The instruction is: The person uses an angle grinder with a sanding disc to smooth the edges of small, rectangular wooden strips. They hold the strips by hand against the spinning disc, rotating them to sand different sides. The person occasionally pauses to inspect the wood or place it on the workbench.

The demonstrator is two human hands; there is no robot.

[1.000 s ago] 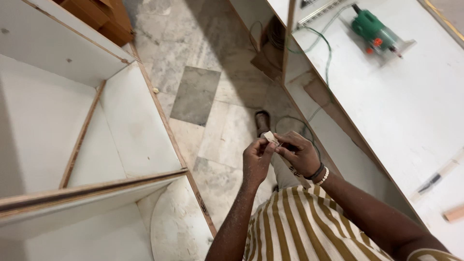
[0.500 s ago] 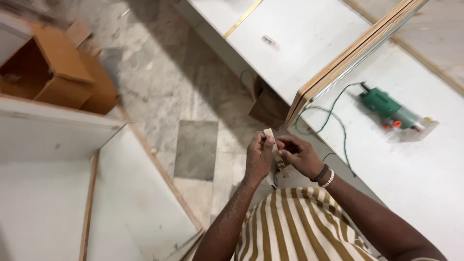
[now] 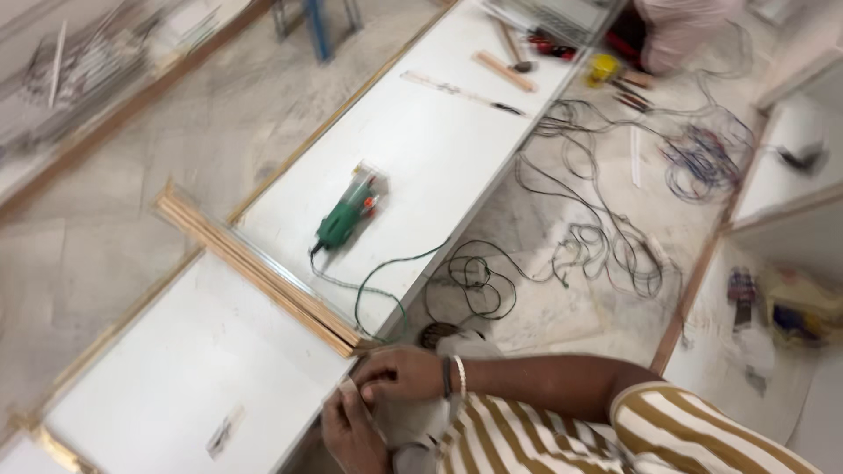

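Both my hands meet at the bottom centre, pinching one small pale strip-like piece (image 3: 349,387) between their fingers. My left hand (image 3: 351,430) is below it, my right hand (image 3: 399,373) above, with bangles at the wrist and a brown-and-white striped sleeve behind. The hands hover at the edge of a long white board (image 3: 176,369). What the small piece is exactly is too blurred to tell.
A green power tool (image 3: 349,213) with its green cord (image 3: 386,281) lies on the white panel (image 3: 439,132). A wooden strip (image 3: 255,268) crosses the board. Tangled cables (image 3: 615,237) cover the marble floor. Hand tools (image 3: 509,61) lie at the far end.
The view has swung right: the open cabinet and cardboard box have left the picture, and the long panel, cables and far tools have come in. My hands still pinch the small piece.
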